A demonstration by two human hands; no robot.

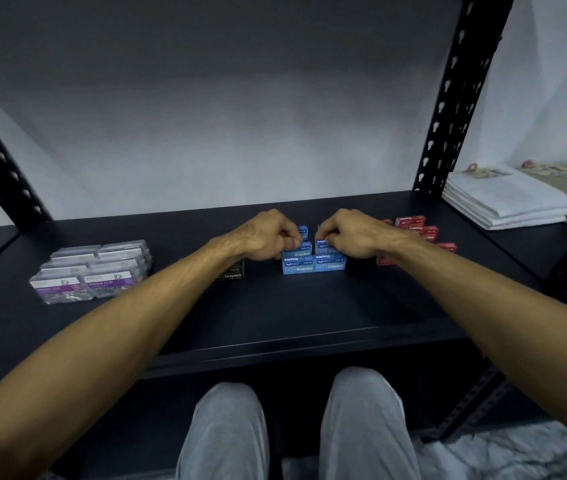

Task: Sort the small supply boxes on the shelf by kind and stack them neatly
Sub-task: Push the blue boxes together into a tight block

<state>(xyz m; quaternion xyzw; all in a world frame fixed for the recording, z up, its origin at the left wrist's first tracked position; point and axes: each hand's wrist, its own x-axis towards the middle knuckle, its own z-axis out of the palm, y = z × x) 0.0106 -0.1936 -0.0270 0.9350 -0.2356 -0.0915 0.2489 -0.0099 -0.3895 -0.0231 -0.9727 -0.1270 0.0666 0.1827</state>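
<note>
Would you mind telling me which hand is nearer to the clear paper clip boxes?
Left. The left hand is nearer the paper clip boxes, which lie further to its left; the right hand sits beyond it.

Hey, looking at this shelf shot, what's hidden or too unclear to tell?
Head view only:
- Upper blue staple boxes: the left hand and right hand cover them, so the count is unclear.
- Black staple box: the left forearm hides most of it.
- Red boxes: partly behind the right forearm; print too small.
- Paper clip boxes: fine print blurred.
</note>
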